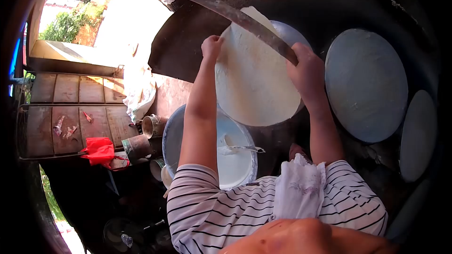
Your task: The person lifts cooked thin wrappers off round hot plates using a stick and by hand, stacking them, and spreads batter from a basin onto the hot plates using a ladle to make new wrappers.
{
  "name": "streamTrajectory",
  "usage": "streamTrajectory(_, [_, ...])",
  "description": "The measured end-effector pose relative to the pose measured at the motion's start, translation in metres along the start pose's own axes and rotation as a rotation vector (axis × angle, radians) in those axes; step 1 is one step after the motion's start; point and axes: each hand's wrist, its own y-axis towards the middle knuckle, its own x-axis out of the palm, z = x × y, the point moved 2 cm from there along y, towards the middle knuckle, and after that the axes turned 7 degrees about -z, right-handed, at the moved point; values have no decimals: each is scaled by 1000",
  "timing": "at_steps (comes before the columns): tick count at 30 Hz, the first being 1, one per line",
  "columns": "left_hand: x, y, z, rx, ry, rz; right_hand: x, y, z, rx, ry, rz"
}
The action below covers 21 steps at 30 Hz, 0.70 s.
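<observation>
A large, thin, pale round flatbread (pixel 256 80) lies over a round griddle plate (pixel 293 32), whose rim shows behind it at the upper right. My left hand (pixel 213 47) is closed on the flatbread's left edge. Closed around the near end of a long flat strip (pixel 226 10), perhaps a scraper, is my right hand (pixel 308 68). That strip slants over the flatbread toward the upper left. Whether my right fingers also pinch the flatbread's edge is hidden.
More round plates (pixel 366 84) stand to the right inside a big dark curved rim (pixel 188 42). Close to my left forearm is a tub (pixel 174 129) of white batter with a ladle (pixel 240 149). A red bag (pixel 100 150) and buckets (pixel 136 146) are at the left.
</observation>
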Motion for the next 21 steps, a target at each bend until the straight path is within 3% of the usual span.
streamTrajectory(1, [-9, -4, -4, -20, -100, -36, -5, -3, -9, -41, 38, -2])
streamTrajectory(5, [-53, -52, -19, 252, -895, 91, -29, -24, -37, -167, 91, 44])
streamTrajectory(9, [-105, -132, -27, 435, -1046, 282, -46, -60, -56, -222, 216, 81])
streamTrajectory(12, [-142, -204, -19, 517, -562, 560, -76, -101, -55, -256, 255, 208])
streamTrajectory(13, [-155, -221, -11, 634, -383, 636, -86, -120, -51, -258, 276, 247])
streamTrajectory(15, [-172, -269, 34, 452, -375, 707, -112, -172, -42, -220, 287, 320])
streamTrajectory(17, [-175, -300, 69, 600, -260, 679, -137, -242, -37, -86, 340, 351])
streamTrajectory(18, [-164, -348, 128, 451, -352, 512, -151, -282, -38, 14, 282, 418])
streamTrajectory(19, [-153, -344, 137, 637, -285, 438, -163, -315, -37, 88, 246, 483])
streamTrajectory(21, [-107, -341, 171, 979, -449, 28, -194, -400, -38, 215, 132, 650])
